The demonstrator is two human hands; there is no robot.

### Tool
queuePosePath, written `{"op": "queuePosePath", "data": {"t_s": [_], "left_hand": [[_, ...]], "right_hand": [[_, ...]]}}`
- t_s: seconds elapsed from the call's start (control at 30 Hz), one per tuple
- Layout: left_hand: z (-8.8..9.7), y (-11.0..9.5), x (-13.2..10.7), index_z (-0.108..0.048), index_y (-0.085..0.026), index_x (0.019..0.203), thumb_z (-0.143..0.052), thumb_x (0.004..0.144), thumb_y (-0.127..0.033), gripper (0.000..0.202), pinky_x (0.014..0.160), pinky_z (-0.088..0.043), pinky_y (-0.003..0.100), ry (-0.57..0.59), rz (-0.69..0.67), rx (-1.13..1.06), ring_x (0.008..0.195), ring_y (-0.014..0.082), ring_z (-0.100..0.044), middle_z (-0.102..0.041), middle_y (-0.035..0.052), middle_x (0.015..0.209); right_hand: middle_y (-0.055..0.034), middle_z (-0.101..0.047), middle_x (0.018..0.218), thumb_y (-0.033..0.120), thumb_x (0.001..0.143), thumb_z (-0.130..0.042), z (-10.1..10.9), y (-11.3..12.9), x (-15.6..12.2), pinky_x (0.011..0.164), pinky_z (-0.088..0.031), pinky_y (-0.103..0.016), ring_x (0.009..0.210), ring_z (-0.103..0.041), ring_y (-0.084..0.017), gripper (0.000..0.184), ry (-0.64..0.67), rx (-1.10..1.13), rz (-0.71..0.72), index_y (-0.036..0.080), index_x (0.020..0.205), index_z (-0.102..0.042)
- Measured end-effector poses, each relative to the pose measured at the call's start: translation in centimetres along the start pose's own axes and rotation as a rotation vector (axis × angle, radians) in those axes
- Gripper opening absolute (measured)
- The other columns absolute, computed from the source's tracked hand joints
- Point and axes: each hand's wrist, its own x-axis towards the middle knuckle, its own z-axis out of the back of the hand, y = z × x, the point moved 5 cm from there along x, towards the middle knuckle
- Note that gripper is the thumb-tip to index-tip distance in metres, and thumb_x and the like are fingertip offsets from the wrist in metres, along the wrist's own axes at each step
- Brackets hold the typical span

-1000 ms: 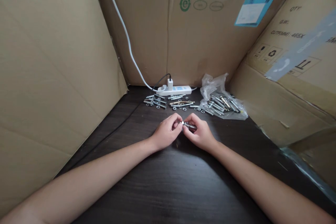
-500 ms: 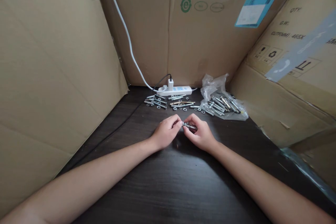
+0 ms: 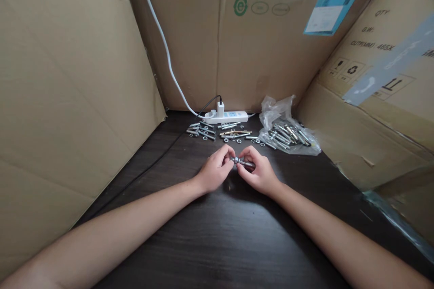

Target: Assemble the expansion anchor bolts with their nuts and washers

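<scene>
Between my two hands, over the dark tabletop, lies a metal expansion bolt [image 3: 247, 163] pointing sideways. My right hand [image 3: 259, 170] is closed round its shaft, with thumb and fingertips near the middle. A silvery hex nut [image 3: 236, 160] shows on the left end of the bolt. Thumb and fingertips of my left hand [image 3: 216, 169] pinch at that nut end, partly covering it. Behind the hands lie several loose bolts [image 3: 207, 135] and flat washers [image 3: 238, 141].
A clear plastic bag [image 3: 276, 110] with several bolts [image 3: 285, 137] lies at the back right. Behind the loose hardware is a white power strip [image 3: 233, 117] with a plugged-in adapter. A black cable [image 3: 149, 168] crosses the left side. Cardboard boxes [image 3: 190, 45] surround the table.
The fingers of my left hand have shifted slightly, and the nut on the bolt's end now shows more plainly. My right hand keeps its hold in nearly the same place.
</scene>
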Motion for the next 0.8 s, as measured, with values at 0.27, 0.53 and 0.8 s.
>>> {"op": "queuePosePath", "data": {"t_s": [0.27,0.53,0.8], "left_hand": [[-0.37,-0.05,0.29,-0.047,-0.018,0.072,-0.039,0.09,-0.032,0.024,0.064,-0.036,0.024,0.057,-0.024,0.048,0.068,0.0124,-0.045,-0.049,-0.0023,0.07],[-0.22,0.14,-0.13,-0.048,-0.02,0.09,-0.049,0.078,-0.016,0.012,0.064,-0.036,0.023,0.016,-0.007,-0.011,0.067,0.0112,-0.042,-0.042,-0.0039,0.073],[-0.29,-0.13,0.32,-0.044,-0.018,0.069,-0.034,0.092,-0.031,0.028,0.066,-0.036,0.026,0.054,-0.041,0.084,0.072,0.0135,-0.047,-0.049,-0.0013,0.072]], "right_hand": [[0.0071,-0.039,0.057,0.024,0.078,-0.054,0.16,0.3,0.01,0.049,-0.03,-0.023,0.049,-0.038,-0.01,0.014,-0.008,-0.003,0.012,0.02,0.088,-0.045],[0.0066,-0.041,0.059,0.022,0.077,-0.054,0.09,0.18,-0.05,0.05,-0.03,-0.023,0.05,-0.039,-0.01,0.014,0.009,-0.005,0.012,0.02,0.087,-0.044],[0.0074,-0.039,0.057,0.02,0.077,-0.053,0.13,0.33,-0.08,0.05,-0.03,-0.023,0.049,-0.038,-0.01,0.013,0.002,-0.025,0.013,0.02,0.088,-0.046]]}}
